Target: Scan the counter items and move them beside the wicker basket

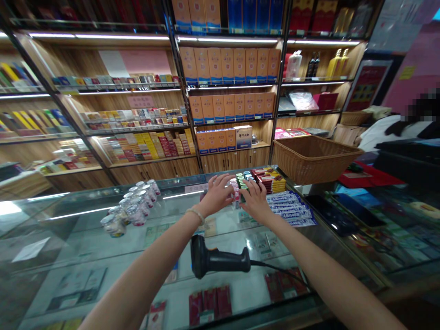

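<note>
Both my hands reach over a glass counter. My left hand, with a bracelet at the wrist, has its fingers spread beside small pink-and-white containers. Close to its right, my right hand bends its fingers over small green-topped containers; what its fingertips touch is partly hidden. Red and yellow packets are stacked just behind my right hand. Blue-and-white sachets lie in a row to its right. A black barcode scanner rests on the glass below my hands.
Several clear jars stand in rows at the left. A wicker basket sits at the back right, near a dark phone-like tray. Shelves of boxes line the wall. A person in white is at the far right.
</note>
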